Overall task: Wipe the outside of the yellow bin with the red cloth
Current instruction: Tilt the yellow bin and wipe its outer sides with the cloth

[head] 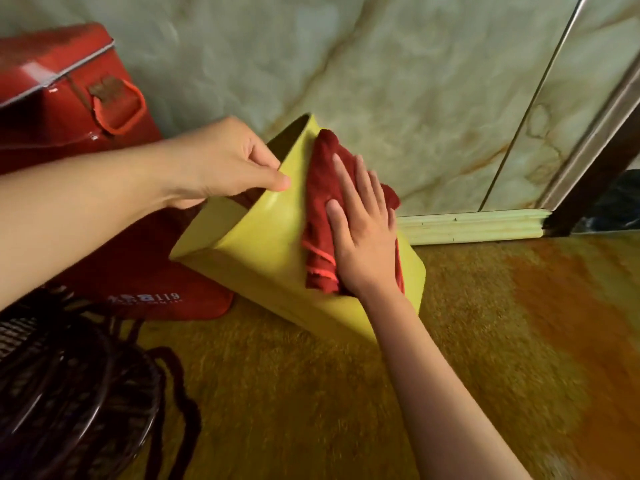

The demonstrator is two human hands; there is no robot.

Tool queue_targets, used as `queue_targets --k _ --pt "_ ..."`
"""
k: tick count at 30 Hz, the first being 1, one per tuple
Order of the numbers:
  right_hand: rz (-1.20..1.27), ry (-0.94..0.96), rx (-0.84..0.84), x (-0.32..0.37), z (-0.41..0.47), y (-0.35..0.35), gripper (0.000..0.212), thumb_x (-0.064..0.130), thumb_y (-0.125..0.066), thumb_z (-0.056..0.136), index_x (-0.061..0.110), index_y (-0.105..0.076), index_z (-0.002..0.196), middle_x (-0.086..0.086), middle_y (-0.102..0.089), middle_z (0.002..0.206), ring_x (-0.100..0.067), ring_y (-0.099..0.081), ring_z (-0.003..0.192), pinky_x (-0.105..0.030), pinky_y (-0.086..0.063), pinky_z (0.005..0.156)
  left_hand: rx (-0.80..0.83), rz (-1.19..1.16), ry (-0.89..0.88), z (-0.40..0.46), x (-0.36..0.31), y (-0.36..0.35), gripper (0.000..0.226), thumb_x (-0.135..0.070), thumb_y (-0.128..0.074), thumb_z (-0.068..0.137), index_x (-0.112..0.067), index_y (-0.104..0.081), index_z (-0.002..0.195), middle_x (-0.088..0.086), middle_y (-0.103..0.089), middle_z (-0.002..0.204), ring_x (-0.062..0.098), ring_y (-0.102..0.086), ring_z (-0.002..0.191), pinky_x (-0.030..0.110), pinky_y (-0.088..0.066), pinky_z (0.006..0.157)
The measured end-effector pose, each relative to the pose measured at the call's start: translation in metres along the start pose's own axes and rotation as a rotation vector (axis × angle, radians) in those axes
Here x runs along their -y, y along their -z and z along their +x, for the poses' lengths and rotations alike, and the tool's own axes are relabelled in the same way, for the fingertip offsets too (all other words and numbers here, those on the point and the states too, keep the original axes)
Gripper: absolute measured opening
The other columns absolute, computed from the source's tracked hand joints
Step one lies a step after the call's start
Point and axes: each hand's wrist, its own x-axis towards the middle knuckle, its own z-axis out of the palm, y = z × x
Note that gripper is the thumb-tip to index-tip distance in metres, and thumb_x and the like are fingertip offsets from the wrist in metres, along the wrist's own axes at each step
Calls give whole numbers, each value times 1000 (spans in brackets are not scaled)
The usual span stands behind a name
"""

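Note:
The yellow bin (pixel 266 251) lies tilted on the floor, its open mouth facing up and left. My left hand (pixel 221 161) pinches the bin's rim, thumb outside and fingers inside. The red cloth (pixel 320 202) is bunched against the bin's outer side wall. My right hand (pixel 363 233) lies flat on the cloth with fingers spread, pressing it to the wall. Part of the cloth is hidden under that palm.
A red metal box (pixel 62 98) with a handle stands at the left against the marble wall (pixel 398 81). A dark wire fan guard (pixel 69 382) sits at the lower left. A pale baseboard (pixel 474 225) and a door frame (pixel 595 140) are at the right. The floor (pixel 450 341) is yellow-orange.

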Motion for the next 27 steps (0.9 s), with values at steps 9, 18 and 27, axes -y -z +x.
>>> queue_targets --k 9,18,27 --pt "210 -549 -31 -90 -53 3 49 44 -25 95 33 -28 143 4 -26 156 -15 -17 144 -52 -11 116 148 172 -23 -3 9 -7 38 -44 -69 69 -24 -64 101 -12 -60 86 -7 -57 65 9 -42 68" --pt "421 -909 -72 -139 -77 10 48 34 -31 97 21 -32 143 -6 -37 150 -24 -33 138 -44 -24 115 106 667 -303 -49 65 -14 16 -25 -61 82 -18 -70 93 4 -76 86 12 -68 77 23 -51 72" --pt "354 -384 -339 -35 -49 21 55 52 -23 89 37 -27 142 4 -35 151 -12 -29 140 -28 -19 111 -114 456 -364 -19 11 -56 19 -26 -61 75 -11 -72 77 13 -75 76 9 -58 81 34 -41 68"
